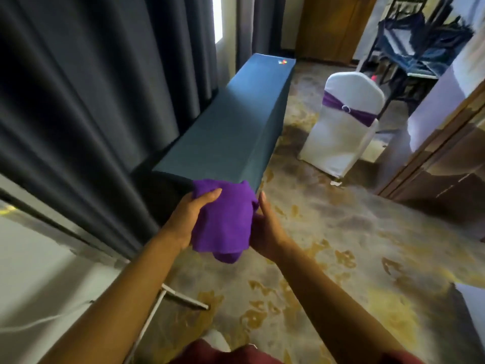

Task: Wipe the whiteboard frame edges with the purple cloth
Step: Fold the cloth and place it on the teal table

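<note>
A bunched purple cloth [223,219] hangs between my two hands at the centre of the view. My left hand [187,219] grips its left side, thumb on top. My right hand [265,227] holds its right side, fingers partly hidden behind the fabric. The whiteboard [34,258] fills the lower left, its white face tilted, with a dark frame edge [52,222] running diagonally along its upper side. Both hands are to the right of the board and apart from it. A metal stand foot [183,298] of the board rests on the carpet below my left forearm.
A long table in a teal cover [231,122] stretches away just beyond the cloth. Dark curtains [91,88] hang on the left. A white covered chair with a purple sash [343,122] stands at the right. Patterned carpet [341,245] spreads around; stacked furniture [420,43] sits at the far right.
</note>
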`<action>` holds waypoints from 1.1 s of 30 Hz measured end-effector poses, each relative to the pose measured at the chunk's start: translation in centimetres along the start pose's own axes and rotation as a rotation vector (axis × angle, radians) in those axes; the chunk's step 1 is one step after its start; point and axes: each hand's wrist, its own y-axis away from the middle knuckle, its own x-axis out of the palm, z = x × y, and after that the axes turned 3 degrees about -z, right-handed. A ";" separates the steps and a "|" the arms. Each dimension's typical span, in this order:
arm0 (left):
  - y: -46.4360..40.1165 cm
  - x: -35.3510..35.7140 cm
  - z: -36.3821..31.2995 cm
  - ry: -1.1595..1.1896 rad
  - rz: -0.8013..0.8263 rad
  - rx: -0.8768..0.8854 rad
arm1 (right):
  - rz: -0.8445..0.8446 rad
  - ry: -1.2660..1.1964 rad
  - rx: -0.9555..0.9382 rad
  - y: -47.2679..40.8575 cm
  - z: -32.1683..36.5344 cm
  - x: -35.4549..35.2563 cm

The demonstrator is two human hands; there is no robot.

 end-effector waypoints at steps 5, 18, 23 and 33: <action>-8.6 -2.7 -0.4 0.099 -0.265 -0.007 | -0.023 0.040 0.007 -8.6 4.6 1.6; -27.9 -5.1 1.3 -0.095 -0.387 -0.090 | -0.296 0.603 -0.329 -28.5 18.3 -1.0; -33.7 -5.0 3.9 -0.232 -0.509 -0.190 | -0.239 0.926 -0.300 -37.6 19.9 -3.2; -40.4 -3.0 9.7 -0.194 -0.782 -0.497 | -0.012 1.415 -0.106 -51.7 19.2 -7.7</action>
